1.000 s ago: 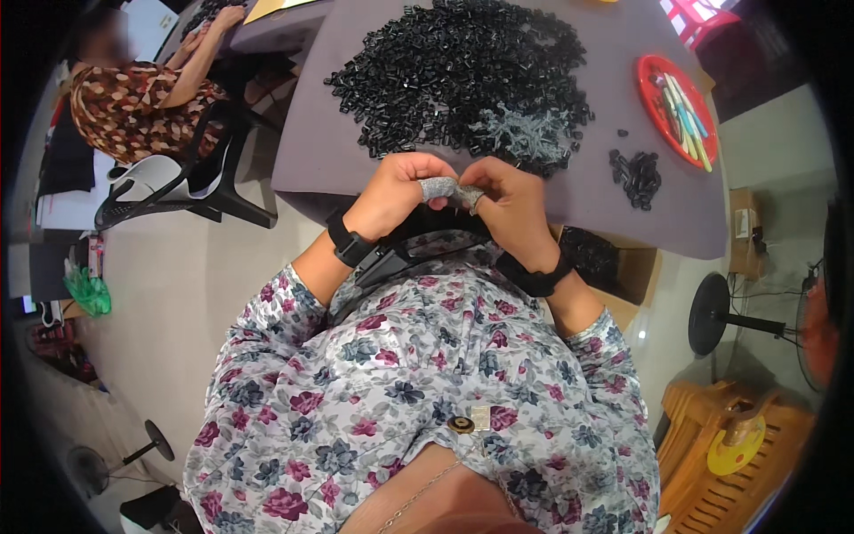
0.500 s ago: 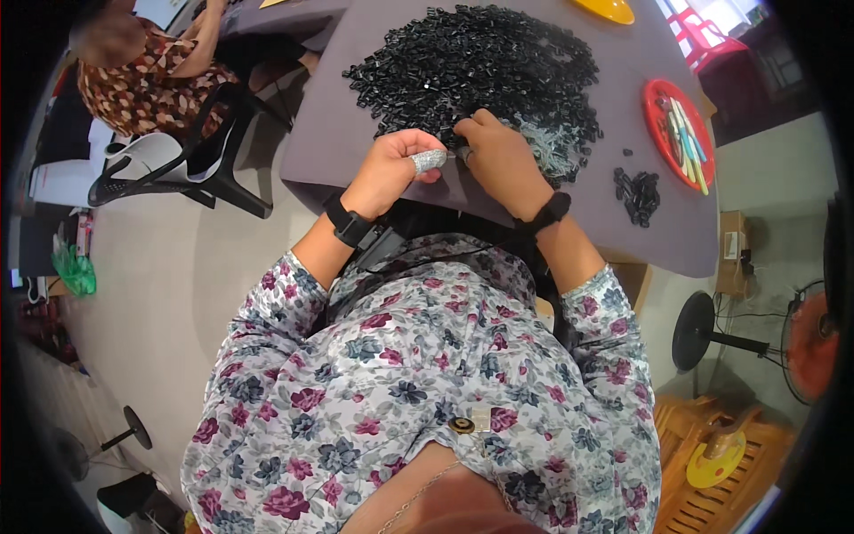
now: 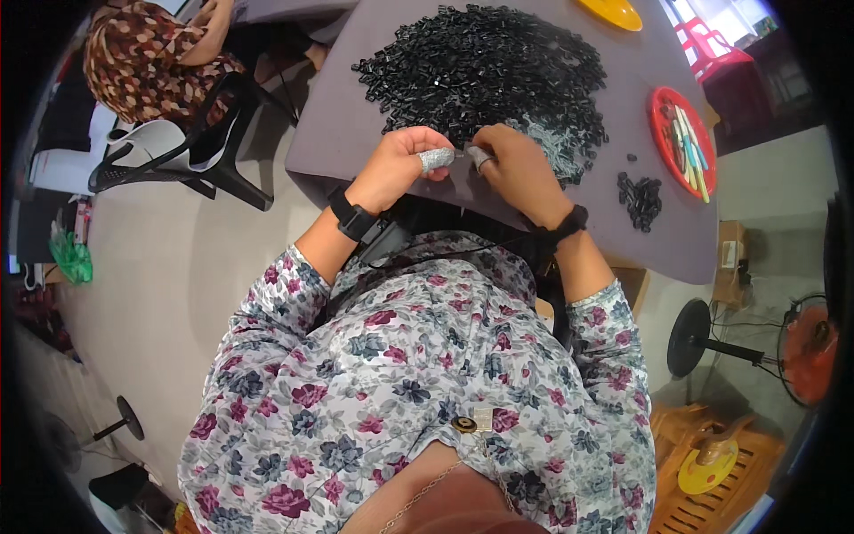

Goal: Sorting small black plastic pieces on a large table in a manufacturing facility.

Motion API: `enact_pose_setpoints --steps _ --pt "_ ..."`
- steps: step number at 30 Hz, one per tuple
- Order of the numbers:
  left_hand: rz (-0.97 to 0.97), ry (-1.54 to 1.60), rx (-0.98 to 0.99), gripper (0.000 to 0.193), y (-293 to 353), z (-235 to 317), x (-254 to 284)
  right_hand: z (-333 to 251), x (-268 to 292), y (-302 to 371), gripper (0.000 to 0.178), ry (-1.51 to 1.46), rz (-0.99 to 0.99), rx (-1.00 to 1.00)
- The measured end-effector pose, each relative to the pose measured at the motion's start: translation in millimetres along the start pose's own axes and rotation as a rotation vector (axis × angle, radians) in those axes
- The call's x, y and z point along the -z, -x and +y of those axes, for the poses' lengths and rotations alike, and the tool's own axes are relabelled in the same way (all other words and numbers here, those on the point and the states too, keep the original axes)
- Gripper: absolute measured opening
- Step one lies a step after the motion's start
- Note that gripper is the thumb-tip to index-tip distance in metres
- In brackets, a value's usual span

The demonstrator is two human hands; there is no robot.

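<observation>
My left hand (image 3: pixel 399 167) pinches one tiny dark piece (image 3: pixel 459 152) at its fingertips, perhaps for fine control; of my right hand (image 3: pixel 521 171), close beside, I cannot tell the grip. One large heap of small black plastic pieces (image 3: pixel 471 76), uncountable, lies just beyond, probably for easy reach; one smaller black heap (image 3: pixel 640 202) lies rightward.

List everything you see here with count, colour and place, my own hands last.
Black pieces: countless, black, table's centre and right
Grey bits: many, grey, at the black pieces' near edge
Table: 1, grey, under the pieces
Tray: 1, red, table's right
Plate: 1, yellow, table's far edge
Co-worker: 1, brown-patterned top, upper left
Chairs: at least 3, black, orange, pink; left, lower right, upper right
Fans: 2, red, dark; right, lower left
Bag: 1, green, left
Anything pinched: too small to tell
Left hand: 1, grey wrap, centre
Right hand: 1, grey wrap, centre
</observation>
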State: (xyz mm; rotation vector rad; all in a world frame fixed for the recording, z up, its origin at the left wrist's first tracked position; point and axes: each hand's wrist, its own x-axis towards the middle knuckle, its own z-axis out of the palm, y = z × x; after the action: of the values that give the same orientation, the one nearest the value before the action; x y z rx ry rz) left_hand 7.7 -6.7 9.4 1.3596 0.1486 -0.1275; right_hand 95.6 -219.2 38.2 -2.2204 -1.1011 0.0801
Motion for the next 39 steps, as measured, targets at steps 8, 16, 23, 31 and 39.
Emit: enact_pose_setpoints --steps 8,16,23,31,39 --pt "-0.02 -0.029 -0.035 0.01 3 1 -5 6 -6 25 0.014 -0.933 0.095 -0.39" --pt "-0.017 -0.087 -0.079 0.011 -2 -10 -5 5 -17 41 0.017 -0.653 0.238 -0.282" --pt "0.1 0.172 -0.084 0.013 2 -14 3 -21 -28 21 0.026 -0.102 0.041 0.037" --pt "0.065 0.261 -0.134 0.014 2 -15 3 -29 -39 18 0.029 -0.024 0.019 0.05" --pt "0.048 0.245 -0.161 0.013 2 -17 5 -21 -34 22 0.022 -0.27 0.102 -0.072"
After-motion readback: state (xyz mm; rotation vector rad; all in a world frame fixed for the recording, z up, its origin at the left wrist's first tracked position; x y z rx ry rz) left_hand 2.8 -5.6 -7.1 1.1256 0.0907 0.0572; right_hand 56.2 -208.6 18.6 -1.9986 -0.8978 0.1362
